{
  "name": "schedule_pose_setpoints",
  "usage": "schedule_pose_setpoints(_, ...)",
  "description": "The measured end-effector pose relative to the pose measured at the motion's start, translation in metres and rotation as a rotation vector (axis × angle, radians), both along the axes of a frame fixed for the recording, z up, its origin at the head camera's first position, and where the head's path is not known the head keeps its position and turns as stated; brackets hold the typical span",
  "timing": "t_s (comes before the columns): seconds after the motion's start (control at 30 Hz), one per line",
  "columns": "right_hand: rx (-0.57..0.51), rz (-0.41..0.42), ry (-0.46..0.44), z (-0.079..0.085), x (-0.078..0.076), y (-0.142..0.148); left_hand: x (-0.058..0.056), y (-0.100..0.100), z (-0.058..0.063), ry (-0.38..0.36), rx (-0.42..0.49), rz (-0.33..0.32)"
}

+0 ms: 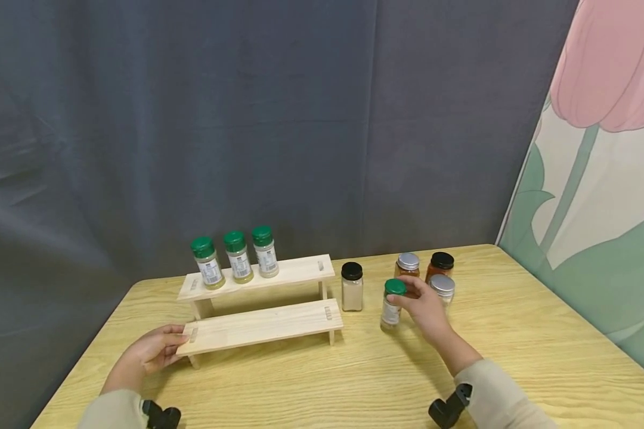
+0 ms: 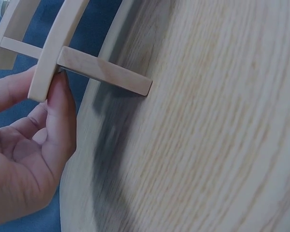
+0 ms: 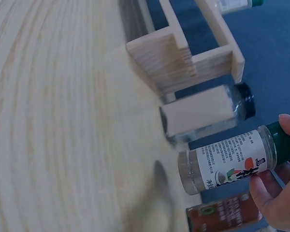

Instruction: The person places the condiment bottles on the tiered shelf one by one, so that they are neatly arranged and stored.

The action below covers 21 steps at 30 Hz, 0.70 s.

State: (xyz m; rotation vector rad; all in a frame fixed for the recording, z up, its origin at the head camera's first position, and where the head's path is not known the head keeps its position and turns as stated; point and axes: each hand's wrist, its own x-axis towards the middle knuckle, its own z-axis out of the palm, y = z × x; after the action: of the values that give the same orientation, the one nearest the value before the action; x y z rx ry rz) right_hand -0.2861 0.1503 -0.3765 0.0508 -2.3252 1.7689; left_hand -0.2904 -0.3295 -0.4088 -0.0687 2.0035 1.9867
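My right hand (image 1: 424, 307) grips a green-capped spice jar (image 1: 391, 313) by its cap. In the right wrist view this spice jar (image 3: 227, 162) shows a printed label and a shadow on the table beside its base. At the left end of the wooden two-tier rack (image 1: 263, 326), my left hand (image 1: 152, 350) pinches the lower board, thumb on top. The left wrist view shows those fingers (image 2: 60, 113) at the board's end, next to a leg. Three green-capped spice jars (image 1: 238, 262) stand on the upper tier, towards its left.
Right of the rack stands a black-capped jar (image 1: 352, 289) of pale powder. Behind my right hand are a silver-lidded jar (image 1: 408, 262), a black-lidded reddish jar (image 1: 441, 263) and another silver-lidded jar (image 1: 443, 286). A dark curtain (image 1: 247, 119) hangs behind the wooden table (image 1: 300, 381).
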Motion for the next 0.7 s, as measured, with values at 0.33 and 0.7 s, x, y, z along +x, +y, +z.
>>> schedule_pose_setpoints(0.33, 0.028, 0.075, 0.039, 0.023, 0.001, -0.017, 0.000, 0.000, -0.001, 0.011, 0.005, 0.012)
schedule_pose_setpoints(0.7, -0.032, 0.148, 0.054, 0.047, -0.010, -0.043, 0.001, 0.000, -0.001, -0.001, 0.021, 0.032)
